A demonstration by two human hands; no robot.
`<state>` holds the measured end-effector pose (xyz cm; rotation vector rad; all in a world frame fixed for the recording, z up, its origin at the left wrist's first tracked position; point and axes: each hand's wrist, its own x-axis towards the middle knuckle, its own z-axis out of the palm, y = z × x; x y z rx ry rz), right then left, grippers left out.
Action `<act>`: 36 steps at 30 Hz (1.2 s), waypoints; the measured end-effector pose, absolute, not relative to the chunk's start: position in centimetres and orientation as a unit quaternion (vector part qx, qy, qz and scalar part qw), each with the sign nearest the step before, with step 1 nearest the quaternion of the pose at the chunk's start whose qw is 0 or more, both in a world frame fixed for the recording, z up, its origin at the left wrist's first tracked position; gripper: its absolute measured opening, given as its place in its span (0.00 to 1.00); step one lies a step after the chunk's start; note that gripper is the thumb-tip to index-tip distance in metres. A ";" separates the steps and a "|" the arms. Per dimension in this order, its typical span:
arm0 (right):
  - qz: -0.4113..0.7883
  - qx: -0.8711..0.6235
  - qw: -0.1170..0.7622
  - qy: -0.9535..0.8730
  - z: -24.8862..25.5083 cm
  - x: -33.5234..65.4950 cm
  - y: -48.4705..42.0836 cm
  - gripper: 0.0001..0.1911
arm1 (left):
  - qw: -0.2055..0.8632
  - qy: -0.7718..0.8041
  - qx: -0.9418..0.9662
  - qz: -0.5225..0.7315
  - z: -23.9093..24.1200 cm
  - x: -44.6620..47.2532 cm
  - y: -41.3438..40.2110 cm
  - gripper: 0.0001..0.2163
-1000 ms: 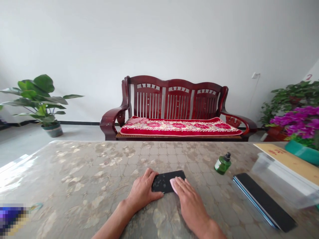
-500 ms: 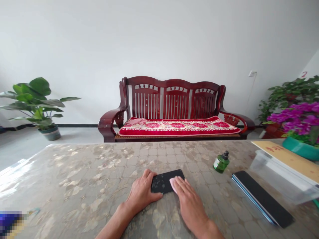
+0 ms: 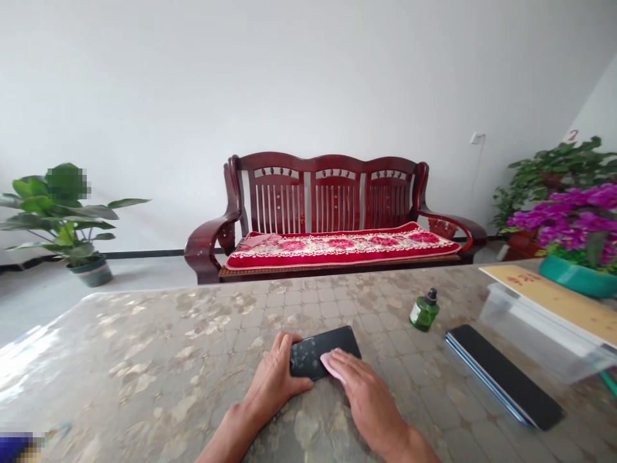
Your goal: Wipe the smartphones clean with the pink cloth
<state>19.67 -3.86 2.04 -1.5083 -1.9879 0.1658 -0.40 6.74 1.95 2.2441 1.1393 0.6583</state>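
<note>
A black smartphone [image 3: 308, 357] lies on the table in front of me, its dark glass dotted with pale droplets or smudges toward the left. My left hand [image 3: 282, 370] grips its left end, thumb along the near edge and fingers at the far edge. Under the fingers of my right hand [image 3: 364, 392] is a folded pale pink cloth [image 3: 332, 368], pressed against the screen's right half. Most of the cloth is hidden by those fingers. To the right stands a small green bottle [image 3: 425, 312] with a black cap.
Stacked phones [image 3: 504, 376] lie at the right, beside a clear plastic box [image 3: 540, 334] topped by a tan envelope [image 3: 554, 299]. Purple flowers in a teal pot [image 3: 576, 275] stand behind. A wooden bench [image 3: 335, 199] is beyond the patterned table [image 3: 193, 373].
My right hand and the cloth have slid slightly left and down across the screen, baring its upper right corner. My left hand keeps its hold. The view has tilted a little.
</note>
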 end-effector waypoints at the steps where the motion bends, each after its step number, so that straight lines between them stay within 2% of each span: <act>1: 0.082 -0.570 0.340 -0.743 2.2 19.8 -3.8 0.23 | 0.271 0.417 0.829 0.255 2.0 -0.4 6.8 0.25; 7: 0.137 -0.574 0.474 -0.654 2.5 20.4 -4.0 0.17 | 0.282 0.422 0.807 0.302 1.6 -0.3 6.6 0.15; 11: 0.052 -0.587 0.546 -0.596 3.3 21.3 -4.0 0.16 | 0.274 0.402 0.812 0.322 1.2 -0.2 6.0 0.15; 13: -0.006 -0.583 0.558 -0.590 3.8 21.9 -3.9 0.16 | 0.258 0.370 0.830 0.330 1.3 -0.2 5.7 0.09; 15: -0.053 -0.572 0.550 -0.607 4.2 22.3 -3.8 0.17 | 0.239 0.342 0.843 0.338 1.5 -0.2 5.6 0.02; 16: -0.073 -0.567 0.536 -0.622 4.3 22.4 -3.8 0.18 | 0.233 0.335 0.846 0.344 1.6 -0.2 5.6 0.01; 22: -0.170 -0.560 0.367 -0.723 4.1 21.8 -3.8 0.23 | 0.226 0.328 0.844 0.359 1.6 -0.2 5.6 0.04; 25: -0.200 -0.543 0.313 -0.753 3.7 20.5 -3.6 0.24 | 0.225 0.331 0.840 0.366 1.4 -0.1 5.5 0.04; 31: -0.217 -0.509 0.307 -0.774 3.6 18.7 -3.2 0.23 | 0.224 0.331 0.839 0.368 1.2 0.0 5.6 0.04; 36: -0.211 -0.547 0.290 -0.757 3.4 21.0 -3.2 0.26 | 0.231 0.342 0.838 0.356 1.5 -0.1 5.5 0.06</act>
